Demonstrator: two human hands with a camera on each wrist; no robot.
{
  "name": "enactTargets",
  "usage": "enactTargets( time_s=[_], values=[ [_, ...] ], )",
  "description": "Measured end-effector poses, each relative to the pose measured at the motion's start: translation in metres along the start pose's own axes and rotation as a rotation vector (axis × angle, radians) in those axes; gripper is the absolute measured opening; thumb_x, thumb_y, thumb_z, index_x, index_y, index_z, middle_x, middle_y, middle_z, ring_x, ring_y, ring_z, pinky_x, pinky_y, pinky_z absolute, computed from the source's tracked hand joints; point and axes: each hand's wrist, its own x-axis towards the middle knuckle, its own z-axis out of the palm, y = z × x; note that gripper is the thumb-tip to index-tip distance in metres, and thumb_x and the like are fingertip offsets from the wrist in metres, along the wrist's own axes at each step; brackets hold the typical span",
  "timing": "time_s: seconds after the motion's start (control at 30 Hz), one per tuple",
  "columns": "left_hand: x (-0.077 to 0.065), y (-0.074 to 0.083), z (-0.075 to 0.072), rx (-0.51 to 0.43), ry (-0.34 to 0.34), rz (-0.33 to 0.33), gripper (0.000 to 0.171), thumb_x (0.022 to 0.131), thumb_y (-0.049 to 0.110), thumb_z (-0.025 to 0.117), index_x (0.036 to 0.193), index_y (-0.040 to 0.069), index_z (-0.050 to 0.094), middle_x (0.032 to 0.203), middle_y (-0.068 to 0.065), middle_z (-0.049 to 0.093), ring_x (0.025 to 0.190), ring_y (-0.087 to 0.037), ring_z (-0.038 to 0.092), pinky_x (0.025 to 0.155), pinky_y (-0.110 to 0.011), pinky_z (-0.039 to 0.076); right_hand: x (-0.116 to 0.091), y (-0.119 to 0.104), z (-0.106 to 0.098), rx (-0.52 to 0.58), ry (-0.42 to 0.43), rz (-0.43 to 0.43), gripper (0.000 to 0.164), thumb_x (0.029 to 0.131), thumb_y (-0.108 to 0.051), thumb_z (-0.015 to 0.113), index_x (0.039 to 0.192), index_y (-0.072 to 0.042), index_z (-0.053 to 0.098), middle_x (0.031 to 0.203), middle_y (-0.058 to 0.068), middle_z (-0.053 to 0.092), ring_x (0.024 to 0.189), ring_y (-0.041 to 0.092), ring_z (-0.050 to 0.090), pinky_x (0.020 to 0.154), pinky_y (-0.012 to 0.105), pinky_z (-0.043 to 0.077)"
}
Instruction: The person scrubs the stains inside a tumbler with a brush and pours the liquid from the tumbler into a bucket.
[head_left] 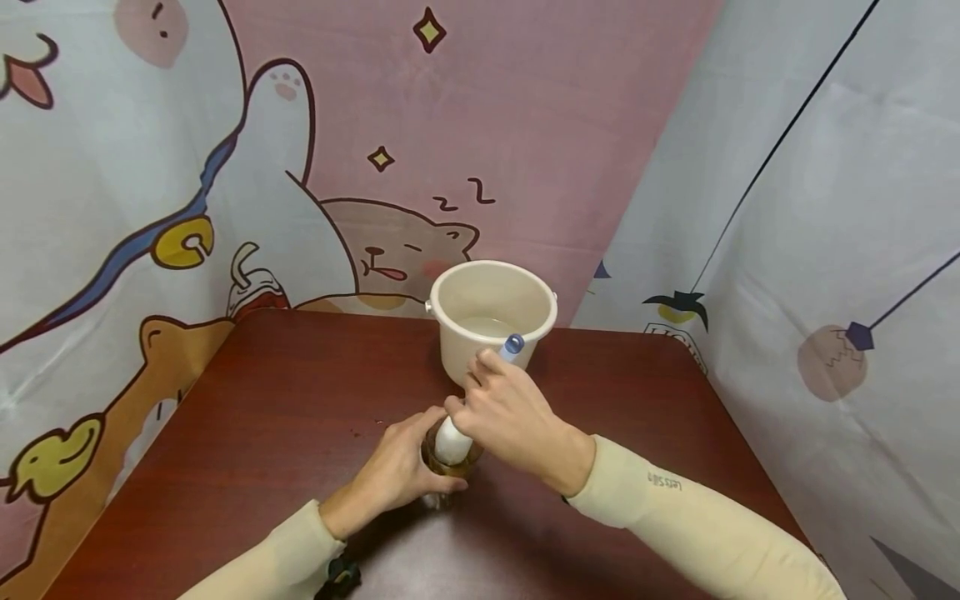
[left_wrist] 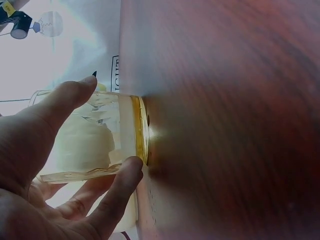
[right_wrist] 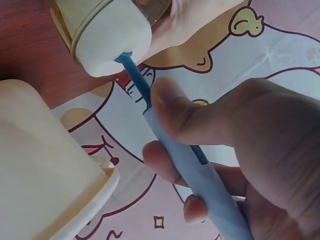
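My left hand (head_left: 393, 467) holds a clear, amber-tinted glass cup (left_wrist: 127, 120) round its side, with the base close over the table. A white sponge-headed cup brush sits in the cup's mouth. Its pale sponge (left_wrist: 85, 145) shows through the glass wall in the left wrist view. My right hand (head_left: 513, 412) grips the brush's light blue handle (right_wrist: 175, 150) from above, thumb laid along it. The handle slants up and away from the cup towards the bucket, and a darker blue neck (right_wrist: 135, 75) joins it to the sponge.
A cream bucket (head_left: 461, 354) stands just beyond my hands, with some liquid in its bottom. The dark red wooden table (head_left: 300, 400) spreads around. Patterned cartoon cloth (head_left: 525, 125) hangs behind the table and at both sides. Small drops lie left of the cup.
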Motion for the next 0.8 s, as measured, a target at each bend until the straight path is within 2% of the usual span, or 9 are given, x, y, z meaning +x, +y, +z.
enactTargets(
  time_s=[0.3,0.6,0.8],
  values=[
    [0.0,-0.001,0.0,0.006,0.007,0.011,0.083,0.07,0.038,0.115,0.138,0.024,0.07,0.114,0.006,0.079,0.101,-0.015,0.076,0.086,-0.034,0.062,0.002,-0.002,-0.008,-0.047,-0.041,-0.014,0.023,0.084,-0.022,0.097,0.079,-0.03,0.076,0.075,-0.003,0.077,0.086,0.022,0.058,0.096,0.036,0.039],
    [-0.001,0.0,0.001,0.004,0.011,-0.003,0.088,0.069,0.036,0.115,0.144,0.023,0.07,0.119,0.003,0.082,0.104,-0.018,0.078,0.088,-0.035,0.064,-0.001,0.004,-0.01,-0.005,-0.099,-0.025,0.019,0.088,-0.025,0.096,0.091,-0.031,0.079,0.084,-0.004,0.081,0.092,0.022,0.058,0.1,0.037,0.042],
    [0.0,-0.001,0.001,0.002,-0.002,-0.024,0.091,0.068,0.036,0.116,0.146,0.025,0.07,0.123,0.002,0.083,0.107,-0.019,0.079,0.09,-0.035,0.063,-0.001,0.016,-0.012,0.044,-0.166,-0.036,0.025,0.085,-0.029,0.098,0.099,-0.033,0.079,0.086,-0.005,0.081,0.097,0.021,0.062,0.104,0.037,0.043]
  ],
)
